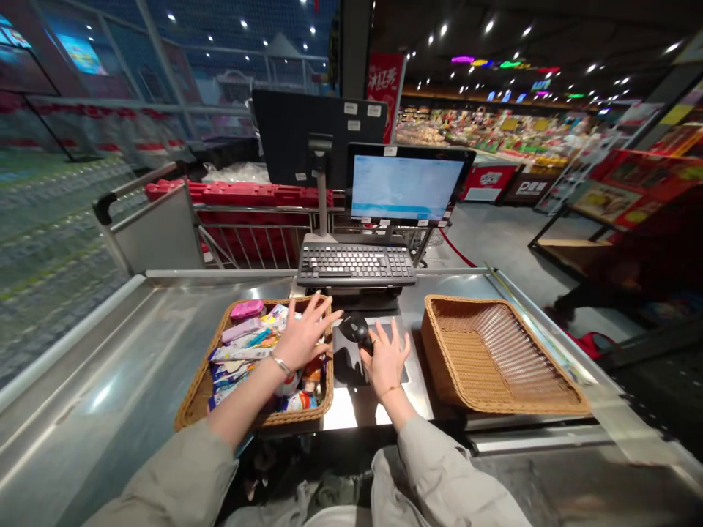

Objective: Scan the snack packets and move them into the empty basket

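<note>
My left hand (303,333) hovers with its fingers spread over a wicker basket (192,402) full of several small packaged goods (247,340); it holds nothing. My right hand (387,359) is beside a black handheld barcode scanner (356,329) on the steel counter, its fingers apart and its thumb side touching the scanner. Neither hand grips anything that I can see.
An empty wicker basket (494,359) sits at the right on the steel checkout counter (110,380). Behind the hands are a keyboard (356,263), a lit touchscreen (405,187) and a monitor's back (315,132). Red shopping baskets (242,194) stand behind a rail.
</note>
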The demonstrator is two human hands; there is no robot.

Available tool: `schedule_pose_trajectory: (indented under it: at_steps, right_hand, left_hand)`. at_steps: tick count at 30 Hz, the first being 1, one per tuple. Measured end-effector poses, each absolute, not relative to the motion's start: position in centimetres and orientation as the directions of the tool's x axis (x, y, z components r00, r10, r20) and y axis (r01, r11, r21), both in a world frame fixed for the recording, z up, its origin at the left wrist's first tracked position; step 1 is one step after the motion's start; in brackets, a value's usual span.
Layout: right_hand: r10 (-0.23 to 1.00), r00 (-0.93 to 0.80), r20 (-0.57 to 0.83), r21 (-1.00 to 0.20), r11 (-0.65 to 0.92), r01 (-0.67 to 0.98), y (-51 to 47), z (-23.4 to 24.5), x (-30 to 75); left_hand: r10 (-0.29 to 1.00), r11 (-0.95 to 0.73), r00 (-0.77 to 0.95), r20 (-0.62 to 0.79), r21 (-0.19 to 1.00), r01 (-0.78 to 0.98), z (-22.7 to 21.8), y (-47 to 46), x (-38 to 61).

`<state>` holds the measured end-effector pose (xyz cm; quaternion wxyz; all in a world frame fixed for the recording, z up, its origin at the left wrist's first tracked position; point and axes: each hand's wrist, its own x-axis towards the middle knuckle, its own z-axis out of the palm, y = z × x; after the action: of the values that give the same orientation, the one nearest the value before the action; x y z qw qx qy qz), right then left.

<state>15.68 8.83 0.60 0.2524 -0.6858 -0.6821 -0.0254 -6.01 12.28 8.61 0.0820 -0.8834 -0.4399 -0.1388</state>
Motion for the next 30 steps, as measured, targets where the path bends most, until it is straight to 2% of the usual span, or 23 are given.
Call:
schedule_pose_trajectory:
  at_steps: [4, 10, 20, 30]
  right_hand:
    - [0.907, -0.023, 0.42, -0.277, 0.153, 0.949, 8.0, 2.8, 15.0]
    - [0.888, -0.071, 0.455, -0.264, 0.21, 0.941, 7.7, 3.9, 15.2]
    - [0.888, -0.022, 0.459, -0.351, 0.204, 0.914, 9.1, 3.6, 15.2]
    - [0.866, -0.049, 0.497, -0.387, 0.272, 0.881, 9.3, 4.3, 15.4]
  left_hand:
    - [0.692, -0.681, 0.667, 0.276, -0.058, 0.73, 9.8, 12.8, -3.3]
    - [0.635, -0.73, 0.707, 0.31, -0.058, 0.681, 10.4, 13.8, -3.3]
    - [0.635, -0.742, 0.706, 0.313, -0.007, 0.671, 11.4, 13.8, -3.4]
    - [0.668, -0.731, 0.685, 0.289, 0.083, 0.678, 11.3, 14.5, -3.9]
